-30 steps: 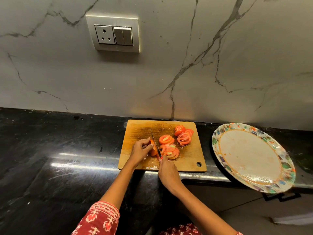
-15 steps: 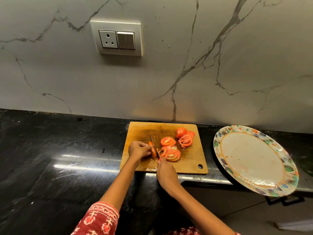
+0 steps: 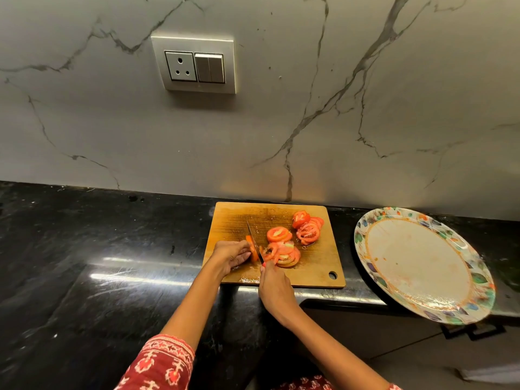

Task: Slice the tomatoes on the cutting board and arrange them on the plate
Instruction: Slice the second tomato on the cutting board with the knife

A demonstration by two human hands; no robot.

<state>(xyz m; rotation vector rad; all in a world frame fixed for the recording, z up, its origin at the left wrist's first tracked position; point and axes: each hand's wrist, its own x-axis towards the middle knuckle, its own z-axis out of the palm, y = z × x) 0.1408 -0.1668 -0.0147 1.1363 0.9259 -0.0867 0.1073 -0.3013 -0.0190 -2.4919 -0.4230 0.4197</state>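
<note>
The person is slicing the last piece of tomato (image 3: 253,252) on the wooden cutting board (image 3: 315,266). The left hand (image 3: 232,253) closes its grip on that remnant, fingers curled over it near the board's left side. The right hand (image 3: 274,288) has its grip wrapped shut around the handle of the knife (image 3: 254,242), whose blade stands edge-down against the tomato's cut face, tip pointing toward the wall.

To do this step well, the left fingertips are best tucked back from the blade, since the piece is now thin and leaves little to hold. A gentle sawing stroke would likely suit better than a straight push, because tomato skin resists and the flesh squashes. Juice wets the board near the hands, so the piece may slip; steady downward pressure seems wise.

Cut slices (image 3: 284,251) lie fanned just right of the blade, and a second pile (image 3: 308,228) sits toward the board's far right corner. The plate (image 3: 365,235), patterned at the rim, rests to the right of the board and holds no slices yet; it overhangs the front edge, so it could tip if loaded carelessly.

The desk (image 3: 112,249) is polished black stone, reflecting light in streaks. Behind it rises a grey marble-veined wall (image 3: 365,108) with a socket and switch plate (image 3: 194,66).
</note>
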